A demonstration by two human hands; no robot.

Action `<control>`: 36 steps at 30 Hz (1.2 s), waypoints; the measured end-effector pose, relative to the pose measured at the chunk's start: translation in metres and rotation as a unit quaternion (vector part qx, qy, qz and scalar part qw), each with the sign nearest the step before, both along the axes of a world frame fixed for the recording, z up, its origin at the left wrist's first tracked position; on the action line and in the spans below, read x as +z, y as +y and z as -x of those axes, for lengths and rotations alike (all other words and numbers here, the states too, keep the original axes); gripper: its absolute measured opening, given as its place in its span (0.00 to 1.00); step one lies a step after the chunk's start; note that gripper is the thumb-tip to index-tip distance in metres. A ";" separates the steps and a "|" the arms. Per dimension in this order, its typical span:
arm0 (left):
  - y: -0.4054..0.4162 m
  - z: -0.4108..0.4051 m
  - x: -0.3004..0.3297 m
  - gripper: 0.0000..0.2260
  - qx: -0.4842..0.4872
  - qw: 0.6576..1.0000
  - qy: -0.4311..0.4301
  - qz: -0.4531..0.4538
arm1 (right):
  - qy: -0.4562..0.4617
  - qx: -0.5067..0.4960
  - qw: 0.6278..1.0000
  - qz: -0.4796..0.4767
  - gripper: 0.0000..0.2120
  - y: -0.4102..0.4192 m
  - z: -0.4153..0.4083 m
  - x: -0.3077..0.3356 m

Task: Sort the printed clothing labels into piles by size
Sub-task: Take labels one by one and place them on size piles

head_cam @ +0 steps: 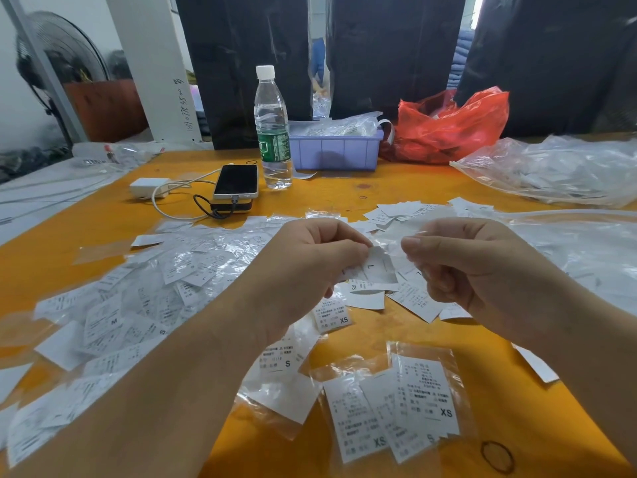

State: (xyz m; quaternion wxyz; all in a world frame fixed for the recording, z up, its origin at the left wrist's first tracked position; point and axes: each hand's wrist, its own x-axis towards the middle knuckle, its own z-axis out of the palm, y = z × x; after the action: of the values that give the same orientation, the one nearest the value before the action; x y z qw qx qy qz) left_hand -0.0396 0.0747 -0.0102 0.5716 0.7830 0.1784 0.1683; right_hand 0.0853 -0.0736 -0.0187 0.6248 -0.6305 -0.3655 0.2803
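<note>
White printed clothing labels lie scattered over the orange table (362,193). My left hand (306,267) pinches a label marked L (374,269) above the middle of the table. My right hand (472,267) hovers just to its right, fingers curled; whether it grips a label or clear film I cannot tell. A big loose heap of labels (144,298) covers the left side. Near the front sits a small pile in a clear bag, marked XS and S (406,405). Single labels marked XS (332,315) and S (279,360) lie below my left hand.
At the back stand a water bottle (272,129), a phone on a power bank (236,182) with a white charger (148,188), a purple tray (334,150) and a red plastic bag (448,125). Clear plastic bags (558,170) cover the right. A rubber band (496,457) lies front right.
</note>
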 end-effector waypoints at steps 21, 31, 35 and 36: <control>0.002 0.001 0.001 0.11 -0.011 0.999 0.000 0.046 | -0.003 0.038 0.998 0.049 0.14 -0.002 -0.001 0.002; 0.002 0.000 -0.002 0.10 -0.001 1.000 -0.005 0.007 | -0.005 0.054 0.997 0.047 0.09 -0.001 -0.001 0.001; 0.002 0.001 -0.001 0.10 0.009 1.000 -0.018 0.003 | -0.009 0.054 0.997 0.048 0.09 -0.001 -0.002 0.000; 0.002 0.001 -0.001 0.10 0.011 1.000 -0.020 0.003 | -0.009 0.052 0.997 0.047 0.09 -0.001 -0.002 0.000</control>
State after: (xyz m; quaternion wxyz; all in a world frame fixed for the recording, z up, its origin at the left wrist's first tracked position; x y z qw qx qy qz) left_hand -0.0406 0.0763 -0.0110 0.5754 0.7759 0.1759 0.1897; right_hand 0.0875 -0.0748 -0.0189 0.5755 -0.6419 -0.3898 0.3238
